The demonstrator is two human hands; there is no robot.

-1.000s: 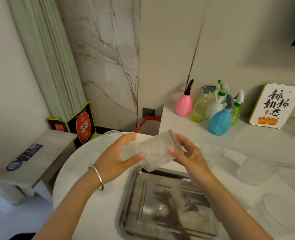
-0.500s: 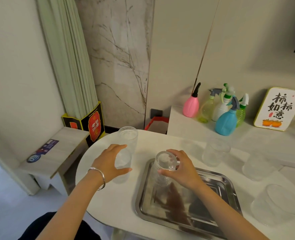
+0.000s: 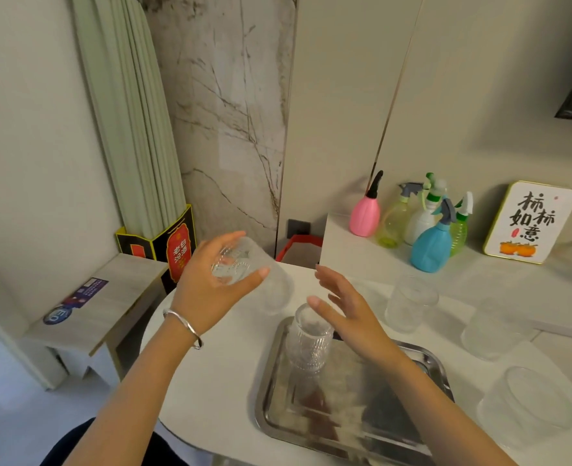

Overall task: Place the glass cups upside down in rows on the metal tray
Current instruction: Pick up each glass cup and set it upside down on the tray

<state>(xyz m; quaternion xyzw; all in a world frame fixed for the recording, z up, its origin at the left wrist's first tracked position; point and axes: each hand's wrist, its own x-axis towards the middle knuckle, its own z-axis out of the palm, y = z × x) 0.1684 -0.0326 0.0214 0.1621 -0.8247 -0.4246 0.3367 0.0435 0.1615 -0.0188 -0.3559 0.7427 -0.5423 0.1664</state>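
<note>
A metal tray (image 3: 271, 391) lies on the white table in front of me. One ribbed glass cup (image 3: 308, 341) stands upside down in the tray's far left corner. My right hand (image 3: 348, 314) hovers just above and right of it, fingers apart, holding nothing. My left hand (image 3: 210, 284) is raised over the table's left end and grips a second glass cup (image 3: 237, 264), tilted on its side. Three more glass cups stand on the table to the right: one (image 3: 410, 302) behind the tray, one (image 3: 492, 326) further right, one (image 3: 529, 405) at the near right.
Several spray bottles (image 3: 430, 243) and a framed sign (image 3: 531, 222) stand on a ledge behind the table. A low wooden stool (image 3: 103, 304) and a black and red box (image 3: 173, 250) sit to the left. The table's rounded edge (image 3: 163, 412) is near my left arm.
My right hand let go of the cup it set upside down on the tray and opened. My left hand picked up another cup from the table's left end and lifted it.
</note>
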